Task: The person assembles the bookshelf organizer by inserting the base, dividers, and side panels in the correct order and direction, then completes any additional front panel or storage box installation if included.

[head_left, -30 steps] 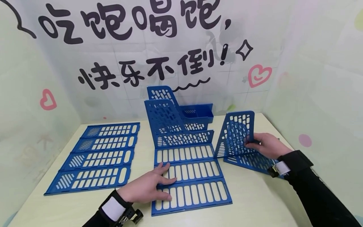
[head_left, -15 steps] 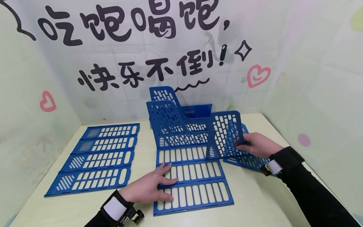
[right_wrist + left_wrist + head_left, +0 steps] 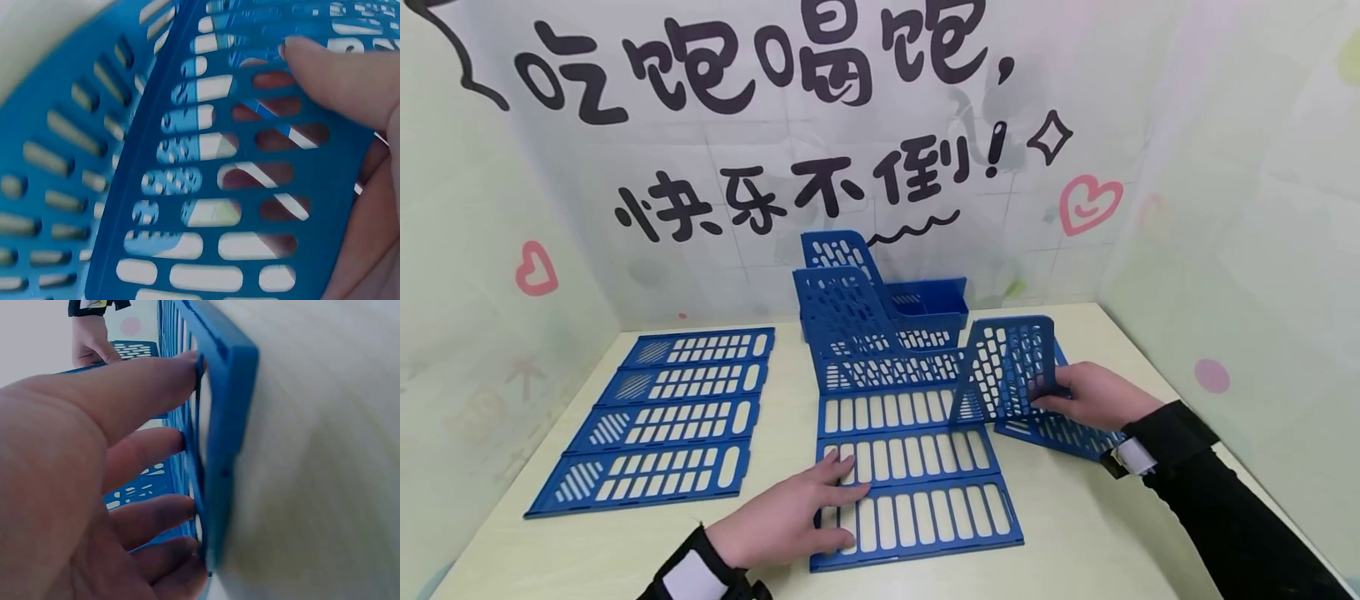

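Note:
A blue perforated divider panel (image 3: 1011,322) of a desktop file rack stands roughly upright over the right end of the slatted blue base (image 3: 917,481). My right hand (image 3: 1101,397) grips its right edge, the thumb on the near face and fingers behind, as the right wrist view shows. Whether the panel's lower edge is seated in the base cannot be told. My left hand (image 3: 782,518) rests with spread fingers on the left end of the base; in the left wrist view its fingertips touch the slats beside the base's edge (image 3: 231,394). Two more dividers (image 3: 827,279) stand upright at the back.
Several flat blue slatted panels (image 3: 647,404) lie in a row on the table's left. Another perforated panel (image 3: 1060,435) lies under and behind my right hand. A blue compartment box (image 3: 940,302) sits behind the standing dividers, near the printed wall sheet (image 3: 745,275).
My right hand has carried the divider panel left over the base, then lowered it slightly. The left hand stays on the base. The view has shifted a little.

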{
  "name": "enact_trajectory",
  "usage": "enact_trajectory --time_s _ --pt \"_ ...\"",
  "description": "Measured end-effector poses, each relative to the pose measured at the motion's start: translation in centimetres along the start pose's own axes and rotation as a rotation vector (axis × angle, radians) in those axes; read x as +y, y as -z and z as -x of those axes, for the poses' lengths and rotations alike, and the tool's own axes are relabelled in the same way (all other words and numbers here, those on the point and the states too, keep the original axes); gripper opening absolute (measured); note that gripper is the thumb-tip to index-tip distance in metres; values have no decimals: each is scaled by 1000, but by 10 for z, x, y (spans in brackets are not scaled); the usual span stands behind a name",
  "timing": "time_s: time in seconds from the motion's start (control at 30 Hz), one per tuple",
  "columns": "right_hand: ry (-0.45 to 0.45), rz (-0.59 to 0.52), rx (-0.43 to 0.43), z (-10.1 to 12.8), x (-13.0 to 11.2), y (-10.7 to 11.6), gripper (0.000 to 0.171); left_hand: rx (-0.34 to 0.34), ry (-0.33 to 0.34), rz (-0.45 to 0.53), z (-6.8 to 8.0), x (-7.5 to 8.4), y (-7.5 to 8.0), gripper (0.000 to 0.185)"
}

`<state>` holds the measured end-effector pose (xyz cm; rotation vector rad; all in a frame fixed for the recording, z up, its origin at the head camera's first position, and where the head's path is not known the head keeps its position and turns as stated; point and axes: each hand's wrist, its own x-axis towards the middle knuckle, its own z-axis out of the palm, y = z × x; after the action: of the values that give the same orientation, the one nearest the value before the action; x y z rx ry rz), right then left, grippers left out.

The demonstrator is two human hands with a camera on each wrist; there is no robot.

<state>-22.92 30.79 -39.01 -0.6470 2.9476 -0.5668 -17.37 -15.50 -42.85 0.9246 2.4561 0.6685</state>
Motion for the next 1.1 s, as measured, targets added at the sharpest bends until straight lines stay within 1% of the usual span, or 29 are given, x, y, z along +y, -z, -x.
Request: enact_trajectory --time_s 0.1,0.2,0.33,0.4,0.53,0.6,0.73,0.93,1.1 --pt "35 12 21 -3 -3 -3 10 4 -33 -2 1 -2 -1 63" --pt "65 43 50 -11 -12 -9 10 10 -46 -27 0 -4 0 61" --pt "110 55 72 -28 -31 -19 12 18 -35 -43 -4 -5 -2 59" --pt "130 32 66 -35 -42 -24 13 21 -34 -38 -6 -5 -4 58" --pt "157 -5 47 -46 -57 -33 14 21 -25 -26 -4 -6 -6 57" --pt "163 -6 48 -50 -62 -36 14 22 -14 -27 -2 -6 -6 57" --pt "163 -4 64 -52 -64 -38 12 24 7 -25 -4 -3 -5 57" --pt "215 9 94 -52 -61 -39 11 51 5 -5 -6 -2 -6 58" --pt "270 34 133 -51 -58 -41 9 51 -3 -5 -8 -1 -5 58"
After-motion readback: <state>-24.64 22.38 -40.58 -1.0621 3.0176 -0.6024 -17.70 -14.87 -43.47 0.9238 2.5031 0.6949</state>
